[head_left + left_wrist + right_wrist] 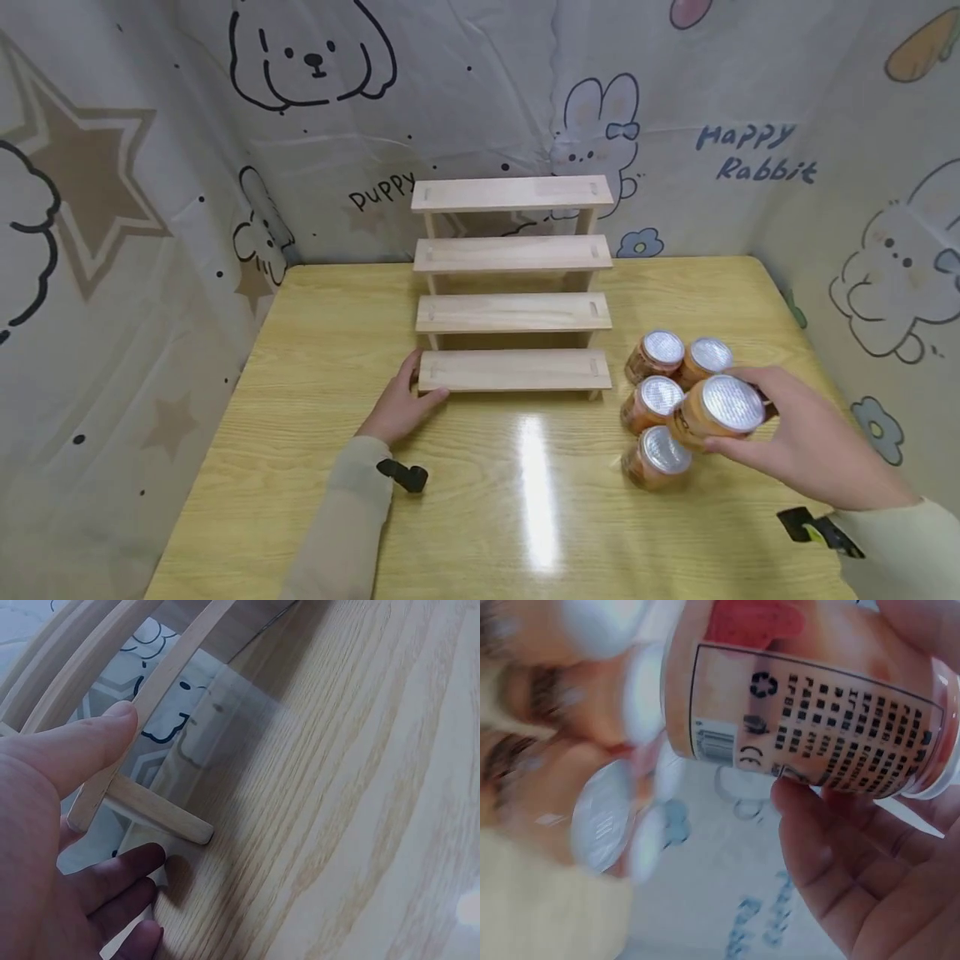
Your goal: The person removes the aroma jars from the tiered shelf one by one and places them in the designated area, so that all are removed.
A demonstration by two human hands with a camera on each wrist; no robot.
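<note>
A stepped wooden display rack [514, 370] stands on the table. My left hand [402, 406] holds the left end of its lowest step, with the thumb [90, 742] against the front edge and the other fingers beside and under the end. In my right hand [813, 442] is a clear jar [731, 406] with orange contents and a silver lid, gripped between thumb and fingers. It is lifted and tilted, and its printed label [817, 712] faces the right wrist camera. Several similar jars [654, 402] stand grouped just left of it, partly hidden behind it.
The yellow wood-grain table [322, 333] carries the rack and the jars. A printed cloth [480, 100] hangs behind and along both sides. The rack's upper steps [513, 193] rise towards the back cloth.
</note>
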